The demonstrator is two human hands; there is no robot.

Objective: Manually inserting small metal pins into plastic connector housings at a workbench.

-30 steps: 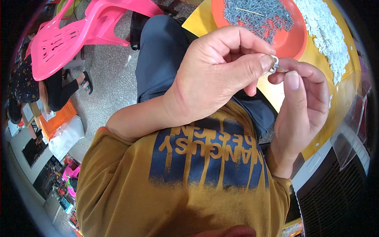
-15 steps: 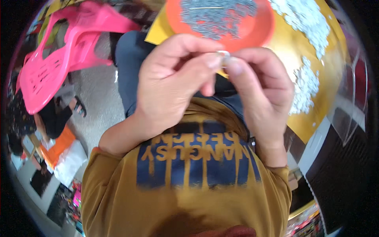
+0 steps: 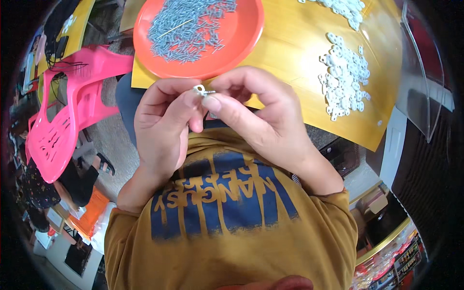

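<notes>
My left hand point(image 3: 162, 128) and my right hand point(image 3: 261, 116) meet in front of my chest, just below the table's near edge. Between their fingertips they pinch a small metal screw with a white washer point(image 3: 202, 90) on it. The left thumb and forefinger grip the washer end; the right thumb and forefinger hold the screw's shaft. Just beyond the hands, an orange plate point(image 3: 241, 43) on the yellow table point(image 3: 295, 53) holds a heap of several grey screws point(image 3: 188, 24). A pile of white washers point(image 3: 344, 79) lies to the right of the hands.
A second heap of white washers point(image 3: 344, 7) sits at the table's far edge. A pink plastic chair point(image 3: 72, 111) stands to my left, beside a seated person's legs point(image 3: 82, 181). A clear plastic sheet point(image 3: 423, 72) leans at the right.
The view has tilted so the plate and table sit farther up and left. My hands have lowered toward my chest, still pinching the small screw and washer between them.
</notes>
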